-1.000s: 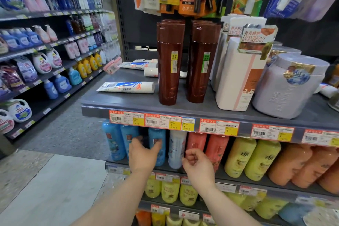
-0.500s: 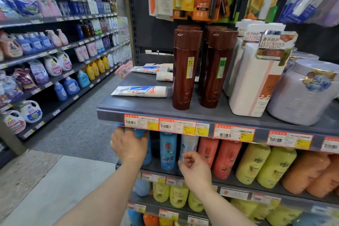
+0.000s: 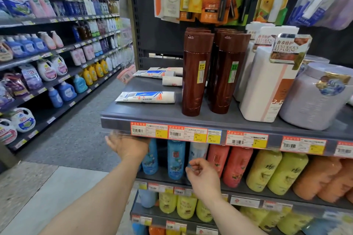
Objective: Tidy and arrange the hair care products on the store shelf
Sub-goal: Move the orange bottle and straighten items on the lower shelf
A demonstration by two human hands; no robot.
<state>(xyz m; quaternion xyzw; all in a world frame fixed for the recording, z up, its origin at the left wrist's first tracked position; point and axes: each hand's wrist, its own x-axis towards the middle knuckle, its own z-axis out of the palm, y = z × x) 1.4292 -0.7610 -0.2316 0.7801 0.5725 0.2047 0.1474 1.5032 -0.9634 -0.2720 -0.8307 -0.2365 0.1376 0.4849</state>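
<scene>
Shelf (image 3: 191,116) of grey metal carries two rows of brown bottles (image 3: 196,74) upright on top, white bottles and a pale tub to their right, and a white tube (image 3: 147,97) lying flat near the left edge. Blue bottles (image 3: 175,158) stand on the tier below. Left hand (image 3: 128,145) reaches under the shelf edge, its fingertips hidden (grip cannot be told) beside the leftmost blue bottle. Right hand (image 3: 202,175), fingers curled and holding nothing, hangs just before a pale bottle.
</scene>
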